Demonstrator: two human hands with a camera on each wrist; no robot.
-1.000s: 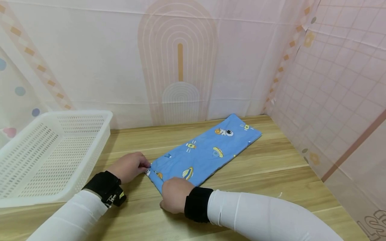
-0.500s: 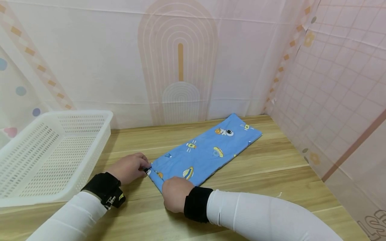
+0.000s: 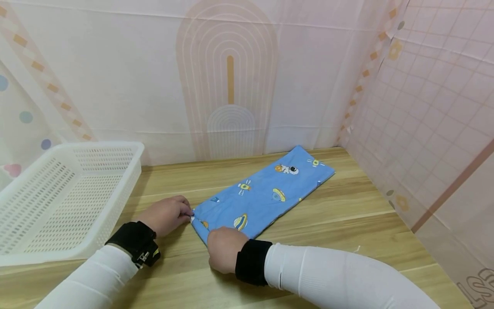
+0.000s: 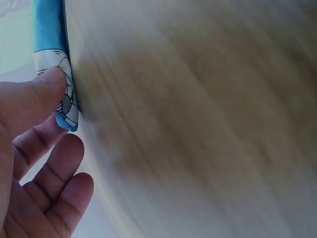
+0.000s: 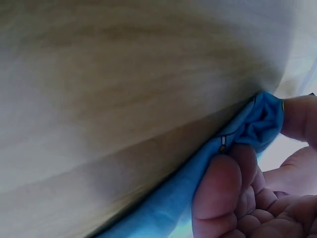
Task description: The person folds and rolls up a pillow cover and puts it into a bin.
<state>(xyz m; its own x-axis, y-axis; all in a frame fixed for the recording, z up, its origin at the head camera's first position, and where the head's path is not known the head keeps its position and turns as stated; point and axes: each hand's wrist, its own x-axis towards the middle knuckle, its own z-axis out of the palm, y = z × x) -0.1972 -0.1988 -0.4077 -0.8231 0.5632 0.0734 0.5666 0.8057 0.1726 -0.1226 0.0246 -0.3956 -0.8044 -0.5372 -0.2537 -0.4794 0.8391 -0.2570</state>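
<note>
A blue cloth (image 3: 266,193) printed with astronauts, planets and spacecraft lies folded into a long strip, slanting from the near left to the far right. Its near end is turned over into a narrow fold. My left hand (image 3: 166,215) pinches the left corner of that fold; in the left wrist view the thumb (image 4: 47,89) presses on a white printed patch while the other fingers curl loosely beneath. My right hand (image 3: 227,249) grips the other end of the fold. In the right wrist view the bunched cloth end (image 5: 262,121) shows between thumb and fingers.
A white perforated plastic basket (image 3: 137,161) stands on the left, close to my left forearm. The wood-grain table (image 3: 347,223) meets a patterned back curtain (image 3: 154,86) and a grid-patterned curtain (image 3: 444,107) on the right.
The left hand shifts very slightly at the corner, and less of the white print shows beside its fingertips. The right hand and the rest of the cloth stay nearly still.
</note>
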